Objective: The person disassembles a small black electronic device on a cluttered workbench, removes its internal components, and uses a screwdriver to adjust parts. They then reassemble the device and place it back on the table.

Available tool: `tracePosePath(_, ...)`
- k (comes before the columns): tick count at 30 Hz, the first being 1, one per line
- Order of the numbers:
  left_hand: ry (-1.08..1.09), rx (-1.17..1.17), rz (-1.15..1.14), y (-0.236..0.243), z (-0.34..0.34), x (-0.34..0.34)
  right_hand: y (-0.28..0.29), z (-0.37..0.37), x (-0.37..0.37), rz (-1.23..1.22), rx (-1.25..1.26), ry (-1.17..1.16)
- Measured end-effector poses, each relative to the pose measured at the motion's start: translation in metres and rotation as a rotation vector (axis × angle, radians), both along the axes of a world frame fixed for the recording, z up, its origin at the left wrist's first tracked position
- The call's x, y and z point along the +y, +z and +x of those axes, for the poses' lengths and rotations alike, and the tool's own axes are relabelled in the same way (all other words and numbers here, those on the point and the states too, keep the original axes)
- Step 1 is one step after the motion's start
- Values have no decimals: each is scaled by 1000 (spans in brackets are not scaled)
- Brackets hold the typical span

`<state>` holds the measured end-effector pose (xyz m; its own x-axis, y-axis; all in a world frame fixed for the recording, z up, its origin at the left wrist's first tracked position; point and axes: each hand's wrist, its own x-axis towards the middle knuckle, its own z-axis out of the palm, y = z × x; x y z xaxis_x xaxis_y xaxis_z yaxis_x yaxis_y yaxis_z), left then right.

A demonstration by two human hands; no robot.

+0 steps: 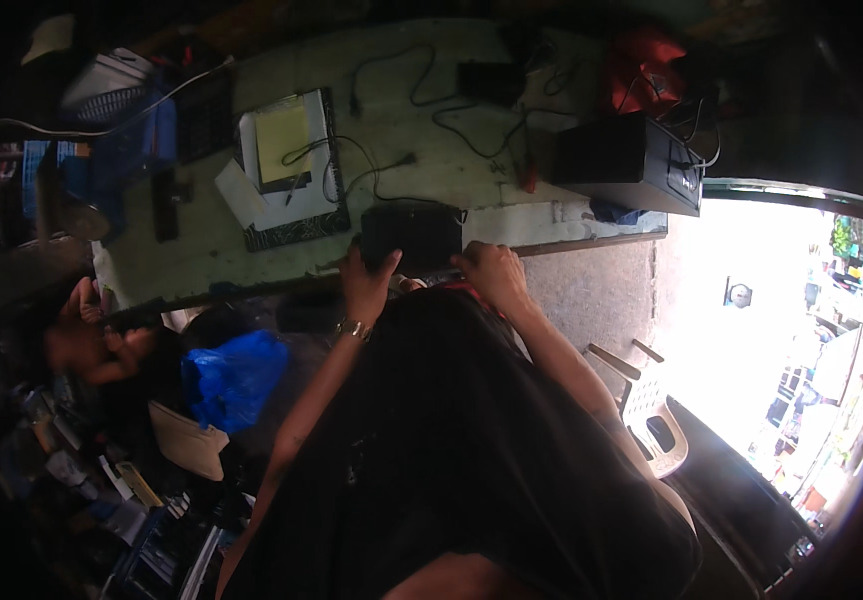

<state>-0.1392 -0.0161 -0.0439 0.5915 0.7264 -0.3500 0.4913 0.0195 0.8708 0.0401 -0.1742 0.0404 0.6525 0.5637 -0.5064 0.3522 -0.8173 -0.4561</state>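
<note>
"Two grips: how are they?"
"The left hand [367,288] pinches the near left corner of a black box [413,232]; the right hand [494,273] is closed on its right corner."
"Where's the box?"
"Mid-frame, at the front edge of the desk [391,128]."

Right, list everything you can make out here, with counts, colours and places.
Table: one, greenish, upper middle
Dark box: one, black, at the table's front edge
Cords: several, black, on the table
Paper sheet: one, yellow, table's left side
Large case: one, black, table's right end
Bag: one, red, beyond the large case
Plastic bag: one, blue, lower left
Chair: one, pale, lower right
Other person's hands: two, bare, far left
Clutter at left: too dark to count
Watch: one, metallic, left wrist
Left hand: one, bare, gripping the dark box
Right hand: one, bare, at its right edge
</note>
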Motion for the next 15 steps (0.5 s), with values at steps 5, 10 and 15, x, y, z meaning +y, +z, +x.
tracePosePath(5,6,166,830,-7,35,-4,1,-1,32,279,-168,81)
tracePosePath(10,34,91,632,-22,57,12,-28,3,72,151,-173,170)
tracePosePath(15,167,101,490,-36,61,13,-43,0,82,207,-278,249)
